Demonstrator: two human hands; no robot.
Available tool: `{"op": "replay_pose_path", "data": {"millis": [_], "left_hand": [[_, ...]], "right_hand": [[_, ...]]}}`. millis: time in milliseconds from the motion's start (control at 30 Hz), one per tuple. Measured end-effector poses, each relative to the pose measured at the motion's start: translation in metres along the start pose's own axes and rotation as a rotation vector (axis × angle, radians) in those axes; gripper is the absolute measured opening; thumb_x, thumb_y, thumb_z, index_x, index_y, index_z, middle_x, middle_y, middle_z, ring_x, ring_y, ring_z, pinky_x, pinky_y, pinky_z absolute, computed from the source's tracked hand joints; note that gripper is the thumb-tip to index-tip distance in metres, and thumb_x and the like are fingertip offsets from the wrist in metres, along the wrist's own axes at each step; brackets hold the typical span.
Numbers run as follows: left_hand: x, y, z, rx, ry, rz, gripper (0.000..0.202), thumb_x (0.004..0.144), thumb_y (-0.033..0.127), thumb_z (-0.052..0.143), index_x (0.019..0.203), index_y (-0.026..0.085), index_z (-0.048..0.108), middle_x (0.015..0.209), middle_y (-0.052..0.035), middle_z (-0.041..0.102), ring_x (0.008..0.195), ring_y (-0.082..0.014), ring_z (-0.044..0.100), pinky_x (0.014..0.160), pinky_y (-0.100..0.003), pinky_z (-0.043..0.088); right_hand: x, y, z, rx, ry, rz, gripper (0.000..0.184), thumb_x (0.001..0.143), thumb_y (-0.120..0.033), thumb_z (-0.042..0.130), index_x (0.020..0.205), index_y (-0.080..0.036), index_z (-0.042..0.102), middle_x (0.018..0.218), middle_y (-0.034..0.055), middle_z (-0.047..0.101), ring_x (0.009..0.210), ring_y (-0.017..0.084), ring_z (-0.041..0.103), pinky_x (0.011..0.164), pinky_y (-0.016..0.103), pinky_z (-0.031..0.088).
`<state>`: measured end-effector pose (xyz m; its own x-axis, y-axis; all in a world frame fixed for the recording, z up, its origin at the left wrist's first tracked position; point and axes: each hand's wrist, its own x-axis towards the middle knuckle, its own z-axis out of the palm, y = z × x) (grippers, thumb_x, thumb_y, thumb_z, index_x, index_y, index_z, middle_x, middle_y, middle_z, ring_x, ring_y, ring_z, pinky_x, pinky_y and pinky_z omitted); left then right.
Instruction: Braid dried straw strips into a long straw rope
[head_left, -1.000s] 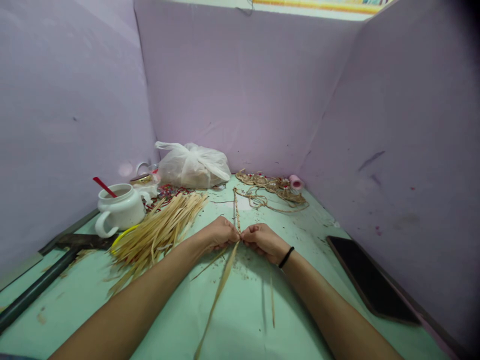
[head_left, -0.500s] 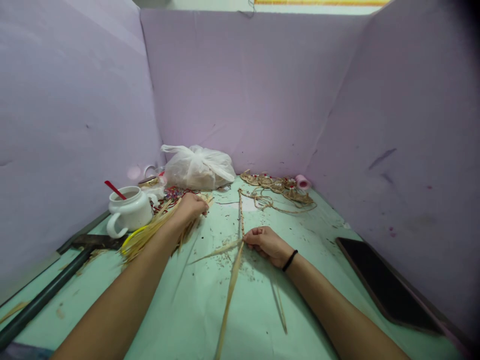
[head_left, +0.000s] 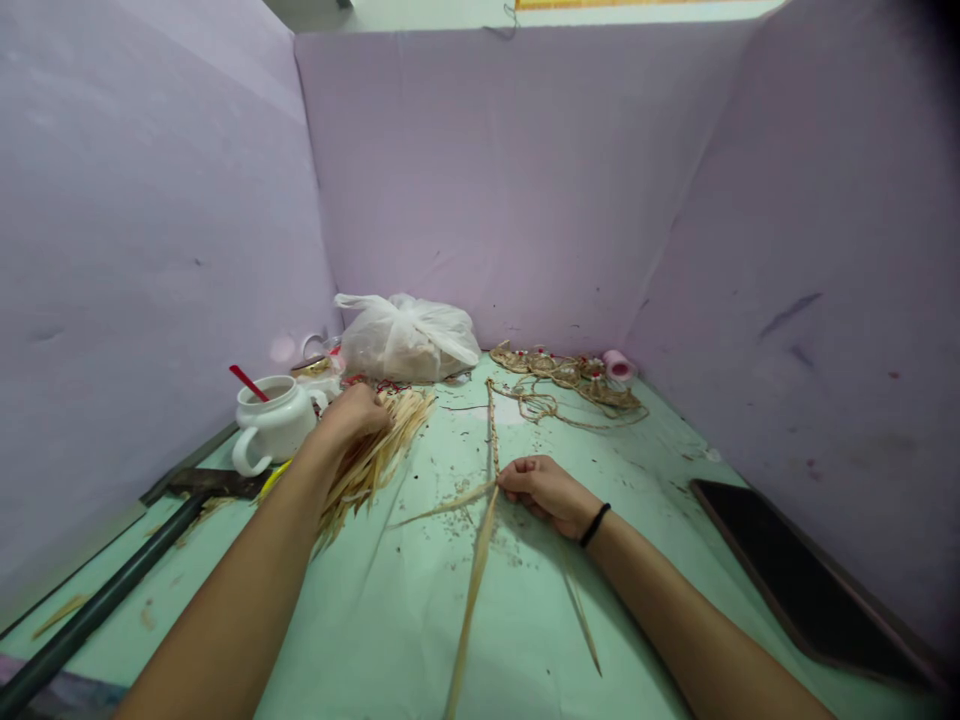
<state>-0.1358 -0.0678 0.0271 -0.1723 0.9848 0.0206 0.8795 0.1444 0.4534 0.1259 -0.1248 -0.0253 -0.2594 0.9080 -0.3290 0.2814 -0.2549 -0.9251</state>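
My right hand pinches the lower end of a thin straw braid between thumb and fingers. Loose strips hang from that point: one long straw strip runs toward me, another goes left, and a third thin end shows below my wrist. On the left, my left hand is closed at the top of a bundle of dry straw strips. Its fingertips are partly hidden among the strips. The braid's far end lies near a coil of twisted cord.
A white mug with a red stick and a dark-handled hammer stand at left. Behind are a tied white plastic bag, beaded braided work and a pink spool. A black tablet or phone lies at right.
My left hand has moved left and back over the bundle, uncovering more straw strips, which look fanned out. My right hand keeps its pinch on the braid. The view has shifted slightly.
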Motion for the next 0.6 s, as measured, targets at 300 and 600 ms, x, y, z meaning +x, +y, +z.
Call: {"op": "replay_pose_path", "data": {"millis": [300, 600], "left_hand": [[0.0066, -0.0043, 0.0013, 0.082, 0.072, 0.044, 0.010, 0.052, 0.022, 0.052, 0.050, 0.015, 0.058, 0.045, -0.0011, 0.048, 0.052, -0.0149, 0.048, 0.047, -0.022, 0.029], [0.0040, -0.0003, 0.0038, -0.009, 0.060, 0.045, 0.010, 0.048, 0.017, 0.052, 0.053, 0.014, 0.061, 0.048, -0.0010, 0.053, 0.055, -0.0145, 0.050, 0.048, -0.020, 0.031]], "right_hand": [[0.0025, 0.0022, 0.0001, 0.009, -0.001, -0.013, 0.012, 0.060, -0.023, 0.055, 0.054, -0.015, 0.049, 0.039, -0.0068, 0.038, 0.031, 0.002, 0.019, 0.032, 0.021, 0.008], [0.0004, 0.0004, -0.0004, 0.010, -0.004, -0.004, 0.012, 0.058, -0.024, 0.055, 0.054, -0.015, 0.048, 0.041, -0.0067, 0.040, 0.031, 0.002, 0.020, 0.032, 0.020, 0.008]]}}
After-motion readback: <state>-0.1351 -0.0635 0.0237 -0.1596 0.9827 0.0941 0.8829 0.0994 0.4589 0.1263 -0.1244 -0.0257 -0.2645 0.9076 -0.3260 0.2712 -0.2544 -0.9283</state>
